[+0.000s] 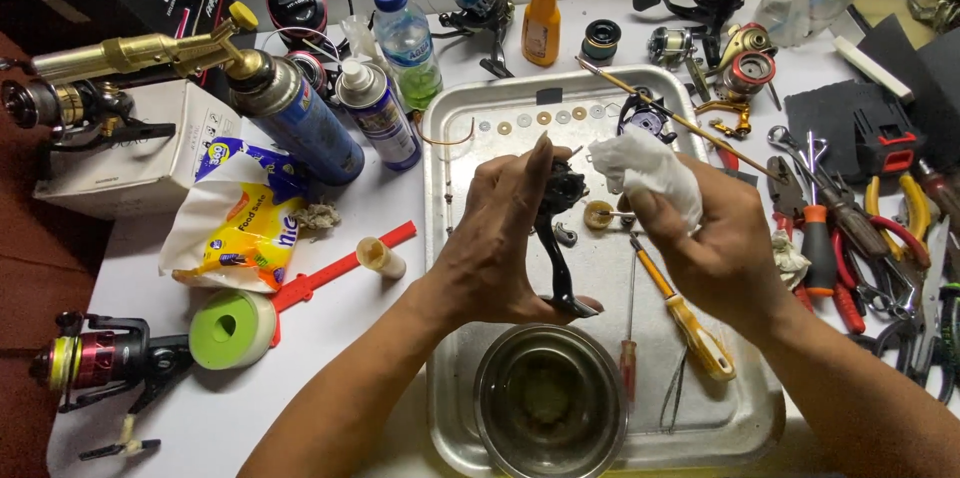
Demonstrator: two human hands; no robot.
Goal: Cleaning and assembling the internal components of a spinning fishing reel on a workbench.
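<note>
While left hand [500,238] grips black reel body [556,228], right hand [700,238] pinches crumpled white tissue [645,170], over dented metal tray [455,238], round steel bowl [550,403].

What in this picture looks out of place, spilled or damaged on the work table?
Nothing looks spilled or broken. The left hand holds a black reel body over the metal tray while the right hand holds a white tissue. Oddest is the torn yellow packet, lying crumpled among the spray cans.
</note>
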